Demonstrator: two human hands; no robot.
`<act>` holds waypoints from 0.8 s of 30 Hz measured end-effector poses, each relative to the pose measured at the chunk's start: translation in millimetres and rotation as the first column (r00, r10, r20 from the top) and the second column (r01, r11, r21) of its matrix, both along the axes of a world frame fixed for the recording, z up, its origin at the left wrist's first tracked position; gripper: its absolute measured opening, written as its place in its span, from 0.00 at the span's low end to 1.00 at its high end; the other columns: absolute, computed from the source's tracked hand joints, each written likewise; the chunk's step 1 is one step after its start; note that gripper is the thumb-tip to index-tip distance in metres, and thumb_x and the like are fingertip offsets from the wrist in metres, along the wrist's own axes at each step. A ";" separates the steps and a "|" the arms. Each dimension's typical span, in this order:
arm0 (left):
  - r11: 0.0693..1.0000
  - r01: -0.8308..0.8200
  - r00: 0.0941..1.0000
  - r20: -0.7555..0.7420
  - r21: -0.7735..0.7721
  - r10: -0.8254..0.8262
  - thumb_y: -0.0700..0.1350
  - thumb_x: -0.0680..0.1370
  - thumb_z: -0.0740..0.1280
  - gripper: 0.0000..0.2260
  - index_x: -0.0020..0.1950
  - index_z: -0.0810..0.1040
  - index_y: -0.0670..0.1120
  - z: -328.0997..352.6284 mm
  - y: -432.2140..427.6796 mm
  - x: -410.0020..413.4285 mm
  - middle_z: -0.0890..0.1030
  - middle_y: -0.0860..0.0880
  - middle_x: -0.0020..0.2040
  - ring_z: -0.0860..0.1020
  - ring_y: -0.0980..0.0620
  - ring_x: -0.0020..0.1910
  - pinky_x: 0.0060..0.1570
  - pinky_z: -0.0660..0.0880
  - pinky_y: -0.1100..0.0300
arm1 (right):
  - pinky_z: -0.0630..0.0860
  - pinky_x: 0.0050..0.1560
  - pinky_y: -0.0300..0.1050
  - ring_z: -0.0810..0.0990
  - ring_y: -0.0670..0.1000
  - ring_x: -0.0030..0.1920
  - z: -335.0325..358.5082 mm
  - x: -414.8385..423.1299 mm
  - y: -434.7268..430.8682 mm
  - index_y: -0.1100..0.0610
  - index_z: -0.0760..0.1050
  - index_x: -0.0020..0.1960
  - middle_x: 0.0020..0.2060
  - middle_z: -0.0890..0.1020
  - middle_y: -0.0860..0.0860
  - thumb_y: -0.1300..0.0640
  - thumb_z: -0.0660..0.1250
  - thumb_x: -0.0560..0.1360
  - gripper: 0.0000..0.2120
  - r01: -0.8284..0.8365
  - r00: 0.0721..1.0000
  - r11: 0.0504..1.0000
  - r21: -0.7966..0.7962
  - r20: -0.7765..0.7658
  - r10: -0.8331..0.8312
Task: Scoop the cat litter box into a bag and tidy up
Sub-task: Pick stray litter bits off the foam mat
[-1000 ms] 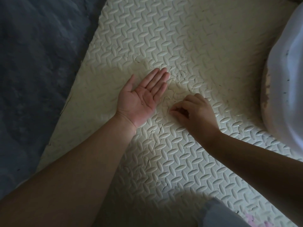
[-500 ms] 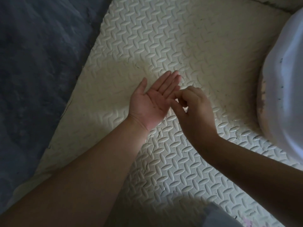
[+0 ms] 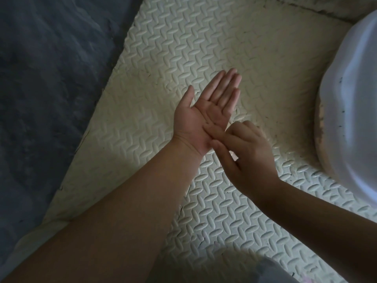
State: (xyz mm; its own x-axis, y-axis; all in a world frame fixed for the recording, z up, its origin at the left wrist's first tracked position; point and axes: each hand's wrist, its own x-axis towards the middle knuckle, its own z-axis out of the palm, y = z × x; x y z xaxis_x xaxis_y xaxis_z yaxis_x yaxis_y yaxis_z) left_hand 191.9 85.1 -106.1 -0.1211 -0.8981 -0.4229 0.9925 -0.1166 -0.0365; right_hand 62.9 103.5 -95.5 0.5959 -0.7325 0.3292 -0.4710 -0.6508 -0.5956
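Head view: right hand (image 3: 247, 154) touches flat, upturned left hand (image 3: 204, 117).

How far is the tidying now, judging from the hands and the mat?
Scooping cannot be judged: no bag or scoop shows, only the litter box edge. In hand: the left hand, palm up, carries a few dark specks, and the right hand touches that palm. Left: small specks dot the foam mat.

Hands in view: two, namely one left hand (image 3: 201, 117) and one right hand (image 3: 248, 158). Embossed foam mat (image 3: 204, 37): one. White plastic tub (image 3: 357, 99): one. Dark floor covering (image 3: 51, 78): one. Specks on the left palm: a few, too small to count exactly.
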 end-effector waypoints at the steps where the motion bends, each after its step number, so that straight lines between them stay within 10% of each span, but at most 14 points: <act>1: 1.000 0.003 1.000 0.006 -0.001 -0.003 0.57 0.82 0.47 0.29 0.71 0.62 0.35 0.2 0.0 -0.3 0.66 0.40 0.71 0.61 0.44 0.74 0.70 0.61 0.51 | 0.71 0.39 0.52 0.71 0.50 0.37 0.3 -2.4 1.8 0.57 0.80 0.57 0.37 0.75 0.46 0.51 0.60 0.79 0.15 -0.014 1.000 1.000 -0.007 -0.017 0.014; 24: 0.998 -0.003 0.990 0.140 0.062 -0.006 0.56 0.82 0.49 0.28 0.68 0.69 0.35 -27.7 17.1 25.3 0.73 0.39 0.67 0.71 0.44 0.67 0.65 0.69 0.51 | 0.70 0.49 0.39 0.69 0.47 0.49 -46.1 -42.6 -25.6 0.47 0.82 0.55 0.43 0.72 0.45 0.48 0.72 0.70 0.14 0.335 0.933 0.906 0.259 -0.229 -0.279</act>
State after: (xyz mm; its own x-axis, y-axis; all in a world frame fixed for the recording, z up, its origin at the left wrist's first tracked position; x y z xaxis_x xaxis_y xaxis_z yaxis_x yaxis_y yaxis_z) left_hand 217.1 102.2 -133.9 -0.0578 -0.8697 -0.4902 0.9882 -0.1197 0.0959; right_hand 20.2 77.9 -141.6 0.3548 -0.9348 -0.0177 -0.7376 -0.2682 -0.6197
